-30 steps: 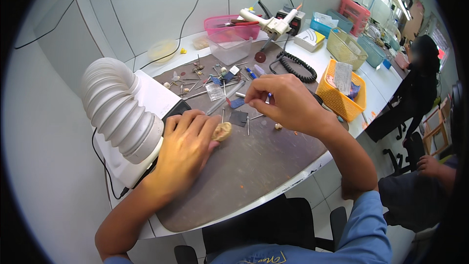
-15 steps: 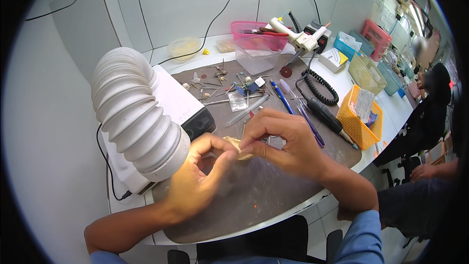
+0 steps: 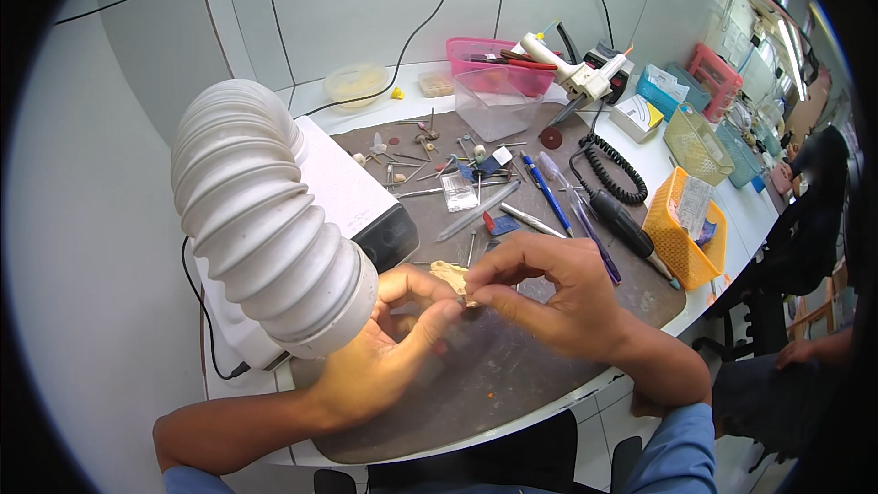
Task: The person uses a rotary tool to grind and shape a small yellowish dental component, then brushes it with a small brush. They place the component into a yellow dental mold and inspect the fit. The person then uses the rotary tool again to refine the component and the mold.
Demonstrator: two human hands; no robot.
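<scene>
Both my hands meet over the grey mat (image 3: 402, 430), near its middle. My left hand (image 3: 389, 348) is closed, thumb and index finger coming together around something tiny and dark at their tips. My right hand (image 3: 567, 297) pinches close by with thumb and forefinger, the fingertips almost touching the left ones. What it holds, if anything, is too small to make out. Just behind the fingertips is a cream, plaster-like piece (image 3: 446, 272), irregular in shape and partly covered by my fingers. Whether it rests on the mat or is held up, I cannot tell.
A white ribbed hose (image 3: 265, 220) arches over a white box at left. Burs and small tools lie beyond my hands, with pens (image 3: 547, 194) and a black corded handpiece (image 3: 622, 222). A yellow basket (image 3: 681, 252) stands at right; another person sits past it.
My left thumb and index finger have come closer together at the tips. More of the cream piece shows behind them. The whole view has shifted slightly.
</scene>
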